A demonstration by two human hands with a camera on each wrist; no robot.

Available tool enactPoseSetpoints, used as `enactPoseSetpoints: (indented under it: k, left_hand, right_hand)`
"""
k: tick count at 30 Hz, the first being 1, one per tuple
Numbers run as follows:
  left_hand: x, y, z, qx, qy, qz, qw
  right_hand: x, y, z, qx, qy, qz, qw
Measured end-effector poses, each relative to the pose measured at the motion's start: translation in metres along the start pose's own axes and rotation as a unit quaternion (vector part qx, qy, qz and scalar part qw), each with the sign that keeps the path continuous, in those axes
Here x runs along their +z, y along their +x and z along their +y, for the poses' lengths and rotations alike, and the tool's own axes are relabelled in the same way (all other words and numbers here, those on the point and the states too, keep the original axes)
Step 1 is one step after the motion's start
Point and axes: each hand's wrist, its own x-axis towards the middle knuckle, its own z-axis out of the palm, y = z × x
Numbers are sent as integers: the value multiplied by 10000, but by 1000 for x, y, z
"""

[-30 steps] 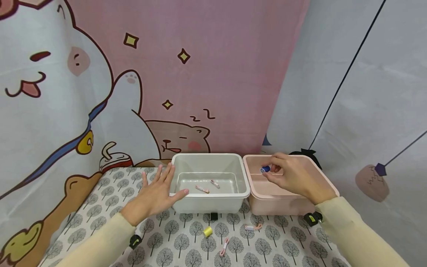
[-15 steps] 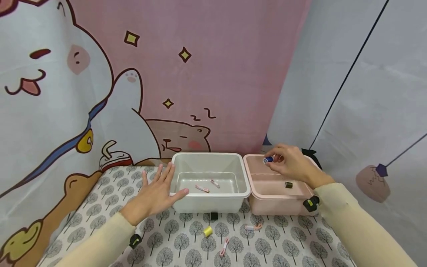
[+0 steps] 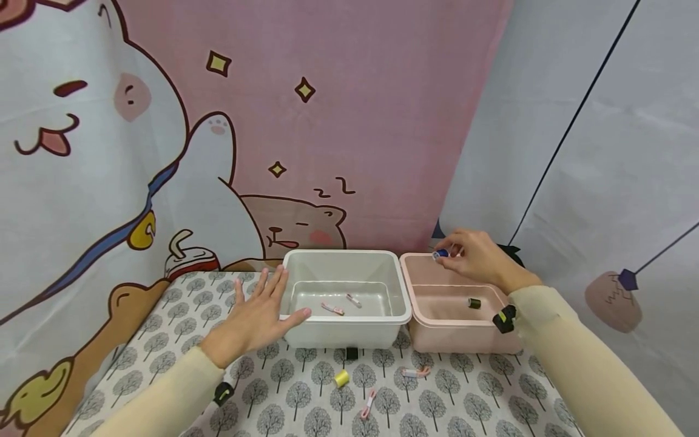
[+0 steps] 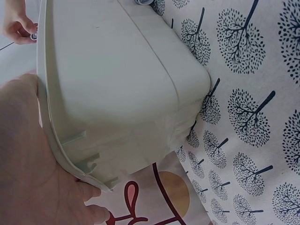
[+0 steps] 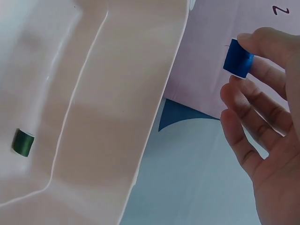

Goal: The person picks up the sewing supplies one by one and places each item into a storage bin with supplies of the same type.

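My right hand [image 3: 483, 260] pinches a blue thread spool [image 5: 238, 59] between thumb and fingertips, up near the back rim of the pink bin [image 3: 464, 337]. Inside that bin a dark green thread spool [image 3: 474, 303] lies on the floor. My left hand [image 3: 253, 318] rests with straight, spread fingers on the left rim of the white bin [image 3: 344, 334]. Two small bundles of pinkish cord, one nearer the front [image 3: 332, 309], lie in the white bin.
On the tree-print cloth in front of the bins lie a yellow thread spool [image 3: 341, 379], a small black item [image 3: 352, 353] against the white bin, and two pink cord bundles, one upright in view [image 3: 368, 404] and another to its right [image 3: 416, 372]. A printed curtain [image 3: 382, 121] hangs behind.
My right hand has moved up and back with the blue spool, from over the pink bin's middle to its back rim, uncovering the green spool. The left hand stays put.
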Motion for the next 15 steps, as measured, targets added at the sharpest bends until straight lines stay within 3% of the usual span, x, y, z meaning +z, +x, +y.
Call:
enactPoseSetpoints:
  k: [6,15]
  left_hand:
    - [2,1,-1,-1,29,-15,10000]
    - [0,1,-1,-22,21,-21,10000]
  right_hand:
    - [1,6,4,398,35,-289,9988]
    - [1,10,5,497,36,-413,9979]
